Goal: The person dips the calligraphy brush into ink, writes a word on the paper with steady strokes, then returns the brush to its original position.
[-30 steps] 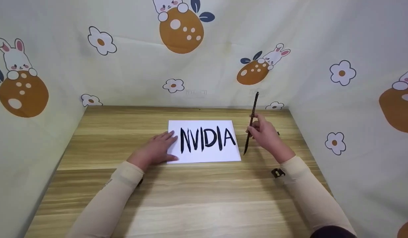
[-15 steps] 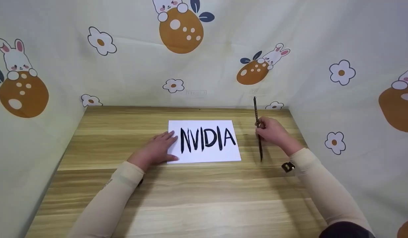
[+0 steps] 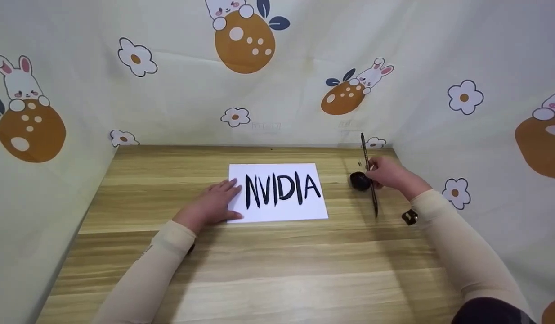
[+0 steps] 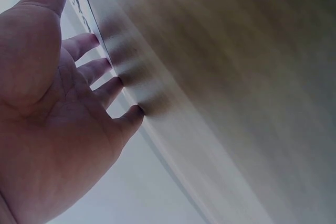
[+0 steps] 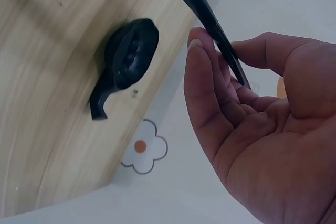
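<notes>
A white sheet of paper [image 3: 286,213] bears the black brushed letters NVIDIA. My left hand [image 3: 212,202] rests on its left edge with fingers spread; the left wrist view has those fingers [image 4: 107,93] extended at the edge. Between thumb and fingertips, my right hand [image 3: 391,175] pinches a dark writing brush [image 3: 365,150] upright, its tip pointing down. Just left of that hand stands a small black dish [image 3: 359,181]. From the right wrist, the dish [image 5: 131,53] looks like a shallow bowl with a short curved handle, apart from the brush [image 5: 197,1].
A wood-grain table [image 3: 277,270] carries everything. Patterned cloth [image 3: 178,99] with rabbits, oranges and flowers encloses its back and both sides, the right side being close to the right forearm. A tiny dark mark [image 3: 360,164] lies behind the dish.
My right hand has moved right with the brush, away from the paper, uncovering the black dish. The brush now tilts the other way. My left hand and the paper have stayed put.
</notes>
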### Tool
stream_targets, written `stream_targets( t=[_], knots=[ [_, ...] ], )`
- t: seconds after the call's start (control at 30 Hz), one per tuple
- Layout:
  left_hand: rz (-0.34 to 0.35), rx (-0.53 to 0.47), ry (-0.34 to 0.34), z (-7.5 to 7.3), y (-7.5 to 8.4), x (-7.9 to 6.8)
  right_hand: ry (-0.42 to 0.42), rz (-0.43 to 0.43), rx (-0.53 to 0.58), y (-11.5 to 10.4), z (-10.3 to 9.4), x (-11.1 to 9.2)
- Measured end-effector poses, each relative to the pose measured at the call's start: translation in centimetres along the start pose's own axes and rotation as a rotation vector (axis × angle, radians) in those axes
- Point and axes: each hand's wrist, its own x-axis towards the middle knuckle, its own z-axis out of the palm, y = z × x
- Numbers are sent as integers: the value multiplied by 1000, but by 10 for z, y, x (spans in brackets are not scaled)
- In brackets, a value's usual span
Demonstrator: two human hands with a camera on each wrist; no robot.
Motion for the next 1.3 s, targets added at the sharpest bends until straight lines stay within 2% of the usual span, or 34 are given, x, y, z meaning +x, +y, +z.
stream_targets(
  t=[0.27,0.4,0.63,0.93,1.3],
  knots=[
    [7,6,0,0,0,0,-15,17,-48,9,-16,6],
    [13,11,3,-1,2,-2,7,18,-75,14,-19,9],
    [9,10,1,-2,2,-2,29,29,-85,25,-16,17],
    [-1,22,-3,-2,3,-3,55,89,-81,47,-9,38],
    [-6,16,-5,-1,3,-2,65,150,-123,53,-9,56]
  ],
)
